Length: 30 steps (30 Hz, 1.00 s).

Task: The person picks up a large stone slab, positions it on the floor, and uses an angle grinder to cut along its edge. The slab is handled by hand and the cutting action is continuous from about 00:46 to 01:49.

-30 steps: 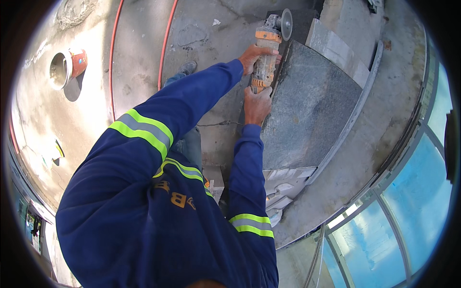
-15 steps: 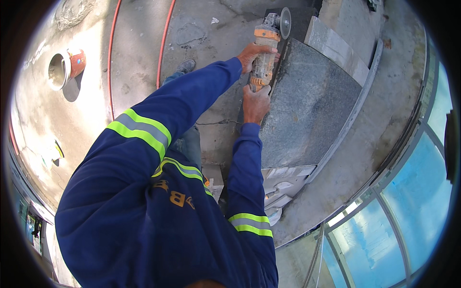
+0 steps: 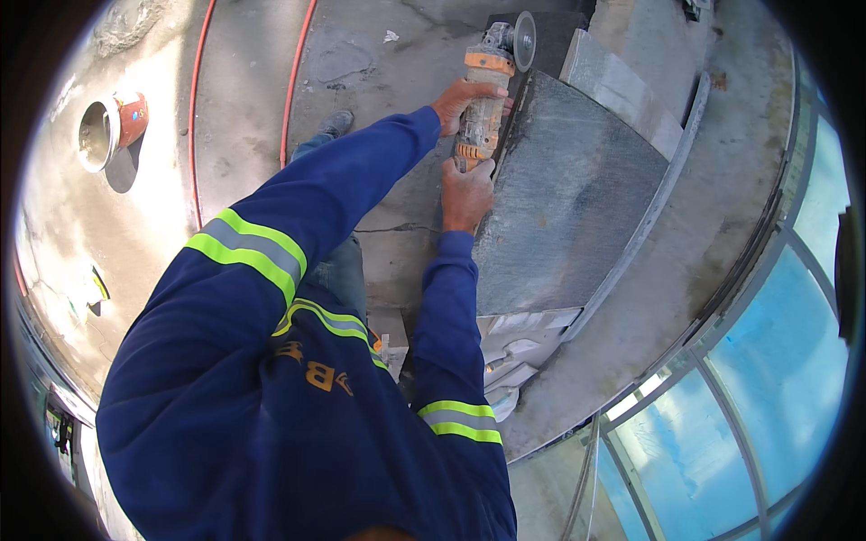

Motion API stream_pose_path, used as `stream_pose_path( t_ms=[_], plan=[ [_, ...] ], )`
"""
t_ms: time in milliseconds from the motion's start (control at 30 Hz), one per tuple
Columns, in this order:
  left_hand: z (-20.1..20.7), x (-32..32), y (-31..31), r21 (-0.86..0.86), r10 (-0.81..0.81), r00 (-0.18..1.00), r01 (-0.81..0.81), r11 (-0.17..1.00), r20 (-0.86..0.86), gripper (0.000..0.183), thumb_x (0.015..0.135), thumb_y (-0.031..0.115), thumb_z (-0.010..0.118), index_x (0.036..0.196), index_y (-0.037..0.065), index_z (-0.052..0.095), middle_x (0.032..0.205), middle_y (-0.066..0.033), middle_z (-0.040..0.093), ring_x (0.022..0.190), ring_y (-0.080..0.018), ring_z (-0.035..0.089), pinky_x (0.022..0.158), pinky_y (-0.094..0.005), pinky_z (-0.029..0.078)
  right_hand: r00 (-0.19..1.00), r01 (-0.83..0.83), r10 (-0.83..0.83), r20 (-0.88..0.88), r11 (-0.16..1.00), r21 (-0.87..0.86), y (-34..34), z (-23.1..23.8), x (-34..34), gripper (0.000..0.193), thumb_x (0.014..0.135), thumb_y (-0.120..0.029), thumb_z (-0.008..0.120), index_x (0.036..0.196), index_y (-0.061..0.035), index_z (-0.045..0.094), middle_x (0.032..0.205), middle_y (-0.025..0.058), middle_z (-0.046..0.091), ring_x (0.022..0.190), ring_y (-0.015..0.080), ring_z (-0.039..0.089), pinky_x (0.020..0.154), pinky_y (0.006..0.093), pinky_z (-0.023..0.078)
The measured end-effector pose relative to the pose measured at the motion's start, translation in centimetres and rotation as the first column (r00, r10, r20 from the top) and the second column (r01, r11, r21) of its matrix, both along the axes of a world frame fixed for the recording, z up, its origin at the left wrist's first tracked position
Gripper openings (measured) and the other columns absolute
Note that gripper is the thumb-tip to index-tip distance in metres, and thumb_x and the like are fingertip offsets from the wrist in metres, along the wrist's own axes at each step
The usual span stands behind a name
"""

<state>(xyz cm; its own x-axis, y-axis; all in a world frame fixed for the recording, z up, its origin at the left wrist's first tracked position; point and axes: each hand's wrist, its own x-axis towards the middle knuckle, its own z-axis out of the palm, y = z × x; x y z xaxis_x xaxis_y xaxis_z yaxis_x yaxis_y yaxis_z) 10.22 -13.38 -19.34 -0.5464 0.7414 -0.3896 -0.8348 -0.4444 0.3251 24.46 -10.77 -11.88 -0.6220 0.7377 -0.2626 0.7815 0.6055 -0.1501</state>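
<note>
A dusty orange-and-grey angle grinder (image 3: 484,108) is held in both hands along the left edge of a dark grey stone slab (image 3: 577,194). My left hand (image 3: 462,101) is closed round the front of its body. Behind it, my right hand (image 3: 467,193) grips the rear end beside the slab's edge. The grinder's round disc (image 3: 524,41) stands on edge at the far end, by the slab's far corner. Whether the disc touches the stone, I cannot tell.
Pale stone strips (image 3: 622,95) border the slab's far side, and a curved rail (image 3: 631,243) runs along its right. Left of me lie two red hoses (image 3: 195,117) and a tipped bucket (image 3: 131,117). Blue-tinted glass panels (image 3: 767,334) stand at the right.
The whole view has shifted slightly, so everything sits a little further left. Both hands keep their grip on the grinder, and its place against the slab looks nearly the same.
</note>
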Motion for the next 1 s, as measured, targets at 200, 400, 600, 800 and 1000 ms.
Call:
stream_pose_path(
  t_ms=[200,400,600,800,1000],
  plan=[
    [-0.3,-0.1,-0.2,-0.019,0.0,1.0,0.0,1.0,0.0,0.072,0.084,0.029,0.08,0.141,-0.002,0.049,0.125,-0.0245,0.065,0.114,-0.0314,0.067,0.096,-0.0467,0.055,1.0,0.011,-0.011,0.001,0.999,-0.043,-0.4,0.2,-0.2,0.048,0.08,-0.031,0.075,0.105,0.002,0.052,0.091,0.0285,0.069,0.09,0.0487,0.068,0.081,0.0554,0.053],
    [-0.1,0.2,0.1,-0.02,0.034,0.999,-0.034,0.999,-0.002,0.073,0.082,0.03,0.081,0.14,-0.001,0.049,0.125,-0.0241,0.065,0.113,-0.031,0.067,0.099,-0.0455,0.054,0.999,0.034,-0.036,-0.033,0.997,-0.066,-0.2,0.3,0.1,0.049,0.078,-0.035,0.073,0.102,0.0027,0.053,0.091,0.0323,0.068,0.09,0.0529,0.065,0.082,0.0581,0.051],
    [-0.3,0.4,0.1,-0.02,0.035,0.999,-0.034,0.999,0.003,0.073,0.082,0.029,0.081,0.14,-0.001,0.049,0.124,-0.0231,0.066,0.113,-0.0305,0.067,0.099,-0.0443,0.054,0.999,0.018,-0.02,-0.033,0.998,-0.06,-0.1,0.1,0.4,0.049,0.078,-0.034,0.073,0.101,0.0034,0.052,0.089,0.033,0.067,0.088,0.0534,0.065,0.081,0.0581,0.051],
    [-0.4,0.3,0.2,-0.026,0.018,1.0,-0.018,1.0,-0.008,0.074,0.082,0.03,0.081,0.14,-0.002,0.049,0.123,-0.0223,0.066,0.114,-0.03,0.066,0.097,-0.0441,0.054,0.999,0.017,-0.021,-0.05,0.997,-0.076,0.0,0.3,0.0,0.048,0.078,-0.032,0.072,0.101,0.0044,0.051,0.089,0.0335,0.066,0.087,0.0537,0.065,0.08,0.0577,0.051],
    [-0.4,-0.2,0.5,-0.034,0.01,1.0,-0.009,0.999,0.016,0.069,0.08,0.029,0.082,0.134,-0.003,0.053,0.117,-0.0205,0.067,0.106,-0.0281,0.069,0.094,-0.0423,0.056,1.0,-0.004,0.003,-0.018,0.999,-0.045,-0.1,0.5,-0.5,0.043,0.081,-0.027,0.071,0.103,0.003,0.05,0.089,0.0307,0.067,0.088,0.0515,0.067,0.08,0.056,0.053]
  ],
)
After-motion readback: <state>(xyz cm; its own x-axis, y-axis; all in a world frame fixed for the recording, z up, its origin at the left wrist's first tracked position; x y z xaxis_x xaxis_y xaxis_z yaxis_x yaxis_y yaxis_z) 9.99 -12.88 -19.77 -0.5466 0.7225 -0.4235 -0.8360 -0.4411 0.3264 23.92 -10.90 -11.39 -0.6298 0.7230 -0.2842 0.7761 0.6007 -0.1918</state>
